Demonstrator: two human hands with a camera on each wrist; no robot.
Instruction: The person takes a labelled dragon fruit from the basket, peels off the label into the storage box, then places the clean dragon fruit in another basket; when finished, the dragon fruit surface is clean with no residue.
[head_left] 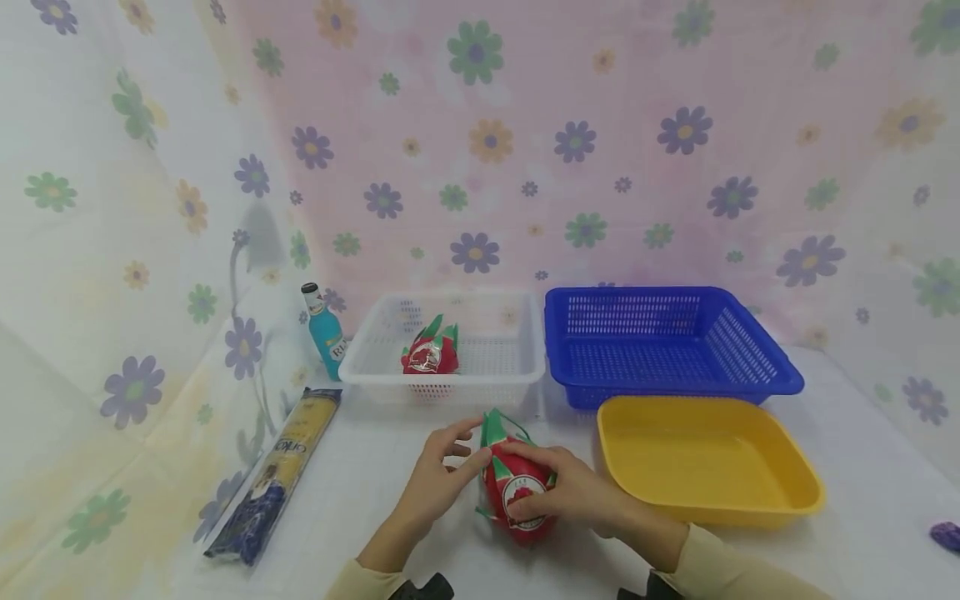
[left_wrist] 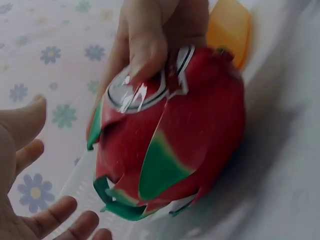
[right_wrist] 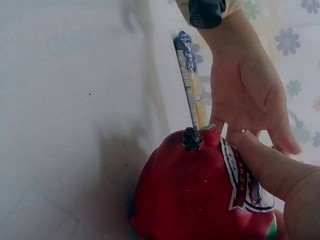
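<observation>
A red dragon fruit (head_left: pixel 517 492) with green leaf tips and a round label is at the front middle of the white table. My right hand (head_left: pixel 566 492) grips it from the right, thumb on the label, as the left wrist view also shows on the fruit (left_wrist: pixel 170 145). On its left side my left hand (head_left: pixel 438 475) has its fingers spread and relaxed near the leafy end; in the left wrist view a gap separates that hand (left_wrist: pixel 30 185) from the fruit. The right wrist view shows the stem end of the fruit (right_wrist: pixel 195 185), with the left palm (right_wrist: pixel 247 95) behind.
Behind stand a white basket (head_left: pixel 480 380) holding another dragon fruit (head_left: pixel 431 353), and a blue basket (head_left: pixel 675 389). A yellow tray (head_left: pixel 705 458) is on the right. At left are a blue bottle (head_left: pixel 326 333) and a noodle-like packet (head_left: pixel 277 479). Something purple (head_left: pixel 947 537) lies far right.
</observation>
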